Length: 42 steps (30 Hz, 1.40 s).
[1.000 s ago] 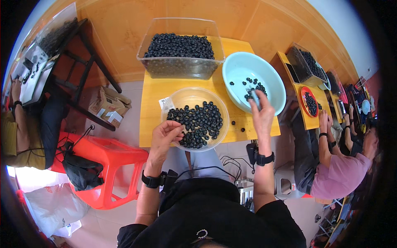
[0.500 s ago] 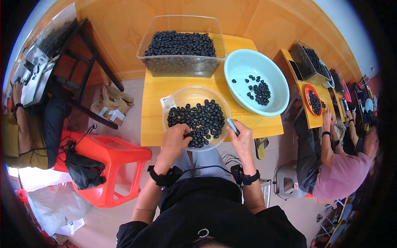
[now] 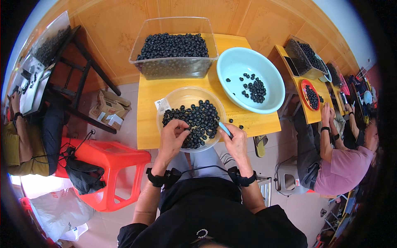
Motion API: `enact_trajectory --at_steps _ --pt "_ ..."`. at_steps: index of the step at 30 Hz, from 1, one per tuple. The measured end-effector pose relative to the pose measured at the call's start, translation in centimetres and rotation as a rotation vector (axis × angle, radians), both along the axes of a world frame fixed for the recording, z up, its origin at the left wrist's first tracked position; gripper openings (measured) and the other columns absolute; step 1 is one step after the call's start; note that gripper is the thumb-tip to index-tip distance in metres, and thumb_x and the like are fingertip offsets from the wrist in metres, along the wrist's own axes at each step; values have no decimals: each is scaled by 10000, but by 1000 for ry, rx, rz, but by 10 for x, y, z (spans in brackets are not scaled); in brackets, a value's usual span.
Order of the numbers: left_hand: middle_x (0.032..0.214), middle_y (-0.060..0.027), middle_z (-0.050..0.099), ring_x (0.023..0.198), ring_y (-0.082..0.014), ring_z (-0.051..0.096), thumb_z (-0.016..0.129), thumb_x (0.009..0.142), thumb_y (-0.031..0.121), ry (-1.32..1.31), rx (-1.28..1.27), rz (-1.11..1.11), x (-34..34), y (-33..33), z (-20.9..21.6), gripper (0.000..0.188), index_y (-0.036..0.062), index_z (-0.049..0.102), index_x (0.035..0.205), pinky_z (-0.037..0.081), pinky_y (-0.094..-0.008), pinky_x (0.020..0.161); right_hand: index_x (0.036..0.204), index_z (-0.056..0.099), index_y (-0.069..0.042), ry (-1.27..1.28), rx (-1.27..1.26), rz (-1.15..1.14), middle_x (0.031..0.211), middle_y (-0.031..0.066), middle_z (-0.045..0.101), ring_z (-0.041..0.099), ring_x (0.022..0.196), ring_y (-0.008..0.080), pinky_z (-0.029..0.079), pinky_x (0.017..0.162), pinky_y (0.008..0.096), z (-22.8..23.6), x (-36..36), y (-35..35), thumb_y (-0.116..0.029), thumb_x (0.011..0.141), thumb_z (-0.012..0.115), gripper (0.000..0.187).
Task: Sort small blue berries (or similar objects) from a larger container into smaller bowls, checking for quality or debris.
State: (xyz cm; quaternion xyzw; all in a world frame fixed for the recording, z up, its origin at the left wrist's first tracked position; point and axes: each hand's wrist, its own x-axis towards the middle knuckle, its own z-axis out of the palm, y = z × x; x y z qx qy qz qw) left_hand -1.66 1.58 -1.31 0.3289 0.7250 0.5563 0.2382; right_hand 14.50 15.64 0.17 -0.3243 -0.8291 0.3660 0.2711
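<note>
- Reaching into the clear round bowl (image 3: pixel 171 99) of dark berries (image 3: pixel 197 120), left hand (image 3: pixel 173 136) has its fingers curled down onto the pile at the near-left side; looks pinched on a berry or two, but can't tell for sure.
- Right hand (image 3: pixel 236 142) sits at the bowl's near-right rim, closed around a small light-blue tool (image 3: pixel 225 129), tip pointing toward the berries.
- Further right, pale blue basin (image 3: pixel 237 66) holds a small cluster of sorted berries; a few loose ones (image 3: pixel 236 122) lie on the table between basin and bowl.
- Risk, my read: bowl overhangs the near table edge, so a push from either wrist could tip it; loose berries may roll off; a hard pinch or the tool tip could bruise fruit.
- Surface: small yellow table (image 3: pixel 147 124), with a big clear tub (image 3: pixel 173 68) of berries at the back.
- Room: red plastic stool (image 3: pixel 111 159) at left, cardboard box on tiled floor, wooden wall panel, other people at similar tables on both sides.
</note>
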Motion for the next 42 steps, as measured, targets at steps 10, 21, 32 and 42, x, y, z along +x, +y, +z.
enact_trajectory --at_steps 10,21,32,42 --pt "937 -73 627 784 -147 628 619 842 48 -914 395 -133 0 -11 9 175 22 584 1012 532 -247 681 939 657 -16 57 -140 105 785 150 645 618 635 261 475 574 312 14 -6 -17 -86 778 657 176" --pt "911 -68 646 781 -132 636 605 844 13 -1137 506 -154 6 -14 1 180 25 604 1024 531 -235 717 952 650 -39 92 -17 339 748 110 619 575 543 227 442 500 308 41 -16 -37 -168 807 651 194" --pt "899 -69 633 784 -125 633 613 842 27 -1165 547 -257 5 -15 -5 147 32 571 983 543 -234 711 940 651 -46 -1 125 352 690 89 586 577 541 225 441 484 319 41 -17 -39 -181 799 667 196" --pt "877 -74 635 769 -134 637 621 839 33 -1215 546 -275 4 -14 -2 129 30 568 956 546 -240 706 937 659 -35 50 146 379 656 87 571 530 501 200 407 460 305 44 -16 -36 -146 784 675 190"
